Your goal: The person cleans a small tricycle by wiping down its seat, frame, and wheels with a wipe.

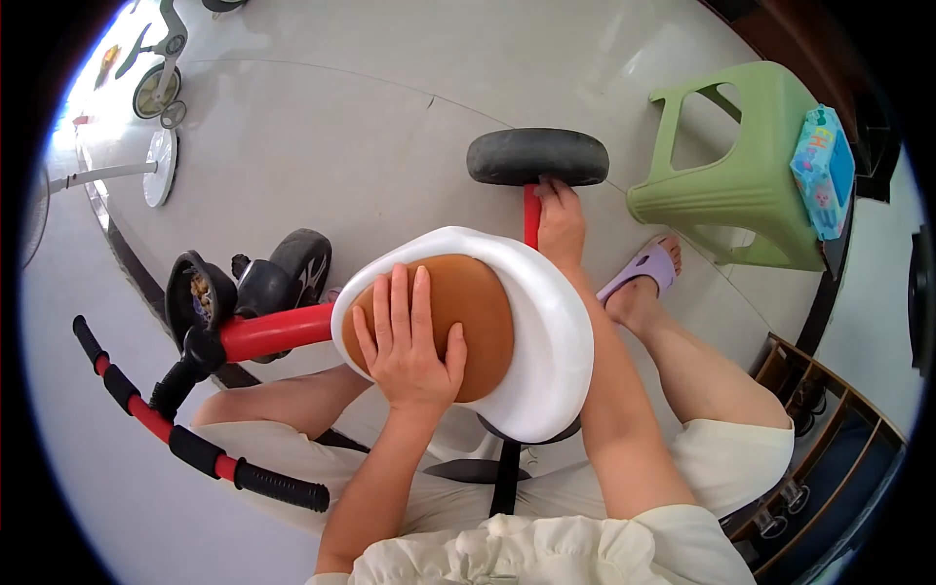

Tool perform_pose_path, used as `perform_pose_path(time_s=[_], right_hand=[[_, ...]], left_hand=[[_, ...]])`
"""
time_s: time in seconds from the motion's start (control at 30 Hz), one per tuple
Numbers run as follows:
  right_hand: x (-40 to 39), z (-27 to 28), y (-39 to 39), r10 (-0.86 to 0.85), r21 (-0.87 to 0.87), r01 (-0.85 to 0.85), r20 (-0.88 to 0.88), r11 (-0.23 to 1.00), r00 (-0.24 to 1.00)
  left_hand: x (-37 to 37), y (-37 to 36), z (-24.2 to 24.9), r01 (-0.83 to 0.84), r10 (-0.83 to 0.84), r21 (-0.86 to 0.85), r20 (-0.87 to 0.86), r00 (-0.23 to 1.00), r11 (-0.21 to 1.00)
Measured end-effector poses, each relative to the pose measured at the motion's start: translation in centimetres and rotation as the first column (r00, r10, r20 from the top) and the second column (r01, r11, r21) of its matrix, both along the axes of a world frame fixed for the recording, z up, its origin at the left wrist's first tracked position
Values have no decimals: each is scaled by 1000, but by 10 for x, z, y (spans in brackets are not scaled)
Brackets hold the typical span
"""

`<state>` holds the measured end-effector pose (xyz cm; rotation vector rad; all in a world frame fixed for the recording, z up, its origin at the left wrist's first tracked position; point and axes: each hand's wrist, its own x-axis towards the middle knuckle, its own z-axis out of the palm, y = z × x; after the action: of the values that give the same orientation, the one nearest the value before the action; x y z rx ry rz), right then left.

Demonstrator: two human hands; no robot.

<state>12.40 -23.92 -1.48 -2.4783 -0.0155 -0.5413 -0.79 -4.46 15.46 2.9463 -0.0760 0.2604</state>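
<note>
A child's tricycle with a white seat (pixel 551 341) and red frame tubes lies between my legs. My left hand (pixel 414 361) rests flat on the seat's brown pad (pixel 483 331), fingers spread. At the far side, my right hand (pixel 560 219) is closed around the red rear tube (pixel 531 214), close to where it meets a black wheel (pixel 538 158). Its fingertips reach the wheel's inner side and are partly hidden. The thick red front tube (pixel 278 331) runs left to the handlebar (pixel 146 414), which has black foam and ribbed grips.
A black bowl-shaped holder (pixel 200 295) with small bits inside sits by the handlebar. Another black wheel (pixel 300 268) is behind it. A green plastic stool (pixel 731 166) carries a blue wipes pack (pixel 824 174). A wooden rack (pixel 838 429) stands right; another ride-on (pixel 161 73) stands far left.
</note>
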Motion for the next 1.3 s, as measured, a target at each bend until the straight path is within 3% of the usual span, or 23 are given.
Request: perform_pose_path(time_s=[0.03,0.1,0.13,0.2,0.33,0.4,0.43,0.5,0.53,0.57,0.6,0.63,0.7,0.73,0.8,0.83,0.9,1.03,1.17,1.3], right_hand=[[2,-1,1,1,3,-1,-3,1000,1000],[8,-1,5,172,-311,-138,84,940,982],[11,-1,8,168,-309,-137,79,941,983],[23,-1,17,234,-494,-281,-156,823,960],[33,-11,28,213,-636,-336,-265,695,940],[34,-12,22,226,-439,-329,-271,836,936],[29,-1,17,222,-441,-325,-270,837,937],[13,19,0,133,-127,-137,-44,982,990],[6,4,-4,127,-127,-132,-47,983,991],[-4,-22,-5,-174,563,275,-228,779,958],[-10,-43,-5,-240,830,555,-530,50,814],[-11,-53,-10,-246,830,556,-532,37,810],[-7,-65,-22,191,586,778,-757,-225,625],[-3,-68,-25,183,582,777,-758,-240,625],[7,-71,-33,419,684,705,-595,-184,686],[12,-72,-35,409,683,703,-594,-199,692],[22,-72,-34,557,671,717,-529,-187,641],[30,-77,-30,531,684,703,-529,-195,662],[25,-76,-27,423,753,604,-473,-261,773],[33,-94,-26,342,796,567,-482,-213,806]], left_hand=[[0,-1,0,-1,1,3,-3,1000,1000],[1,-1,1,-12,12,9,-11,1000,1000],[2,-3,1,-9,9,11,-16,1000,1000],[2,-2,1,-9,9,10,-9,1000,1000],[1,-2,0,1,-1,0,5,1000,1000],[1,-1,-1,-4,4,2,-1,1000,1000],[1,-1,-1,0,0,1,1,1000,1000],[1,-1,-2,2,-2,-12,7,1000,1000],[0,-2,-1,8,-8,-12,4,1000,1000],[1,-3,-1,7,-7,-8,-5,1000,1000],[1,-2,-1,3,-3,-3,-10,1000,1000],[1,-2,-1,16,-16,4,-11,1000,1000],[2,-3,0,6,-6,14,-11,1000,1000],[2,-3,0,22,-22,18,-15,1000,1000],[2,-4,0,12,-12,24,-3,1000,1000],[2,-4,0,28,-28,28,-5,1000,999],[2,-4,0,11,-11,32,2,1000,999],[4,-5,0,29,-30,72,7,1000,997],[3,-7,0,26,-28,67,25,999,997],[3,-6,0,32,-34,65,38,999,997]])
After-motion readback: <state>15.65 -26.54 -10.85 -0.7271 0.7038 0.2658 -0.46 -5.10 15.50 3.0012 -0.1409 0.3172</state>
